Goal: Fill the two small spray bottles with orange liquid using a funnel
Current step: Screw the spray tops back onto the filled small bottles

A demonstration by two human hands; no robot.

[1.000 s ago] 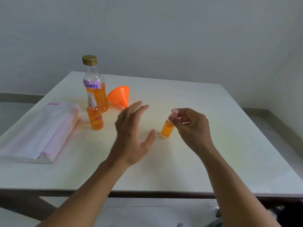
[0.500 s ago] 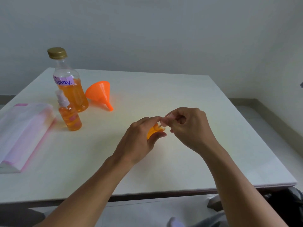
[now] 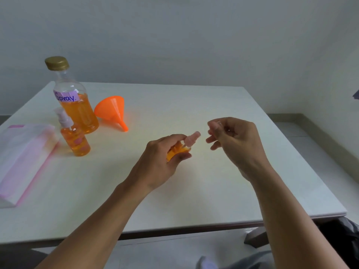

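I see a plain grey-white wall (image 3: 194, 35) filling the upper part of my view, evenly lit and bare. A white desk (image 3: 194, 191) with a dark lower edge stands against it. To the right, pale floor tiles (image 3: 310, 133) meet the wall at a grey skirting strip (image 3: 303, 118). Light is soft, without hard shadows.

Two small spray bottles are counted: one standing (image 3: 74, 137) and one held (image 3: 179, 148). One large bottle (image 3: 75, 98), one funnel (image 3: 113, 111), and what appears to be one folded pink-and-white packet (image 3: 23, 158) are seen on one table (image 3: 194, 105). Two hands, left (image 3: 161, 162) and right (image 3: 235, 146), are visible.
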